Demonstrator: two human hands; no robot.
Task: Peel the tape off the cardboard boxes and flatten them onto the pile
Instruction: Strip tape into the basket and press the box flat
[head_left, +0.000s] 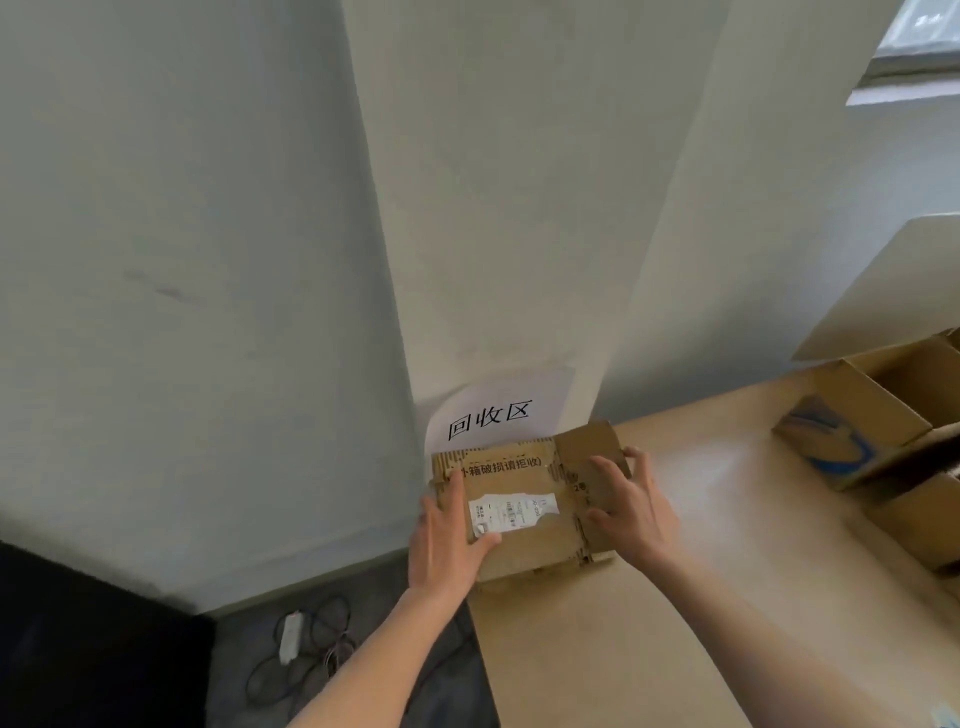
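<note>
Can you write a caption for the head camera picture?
Both hands, left and right, press a flattened cardboard box on the table.

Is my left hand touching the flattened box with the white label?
Touching. The head view shows the left hand lying on the flattened box, its thumb beside the white label.

The flattened box (524, 540) is brown cardboard with black printed characters and a white label (511, 512), the worktop (701, 597) pale tan, the open box (857, 431) brown with blue markings, the paper sign (493, 415) white with black characters.
</note>
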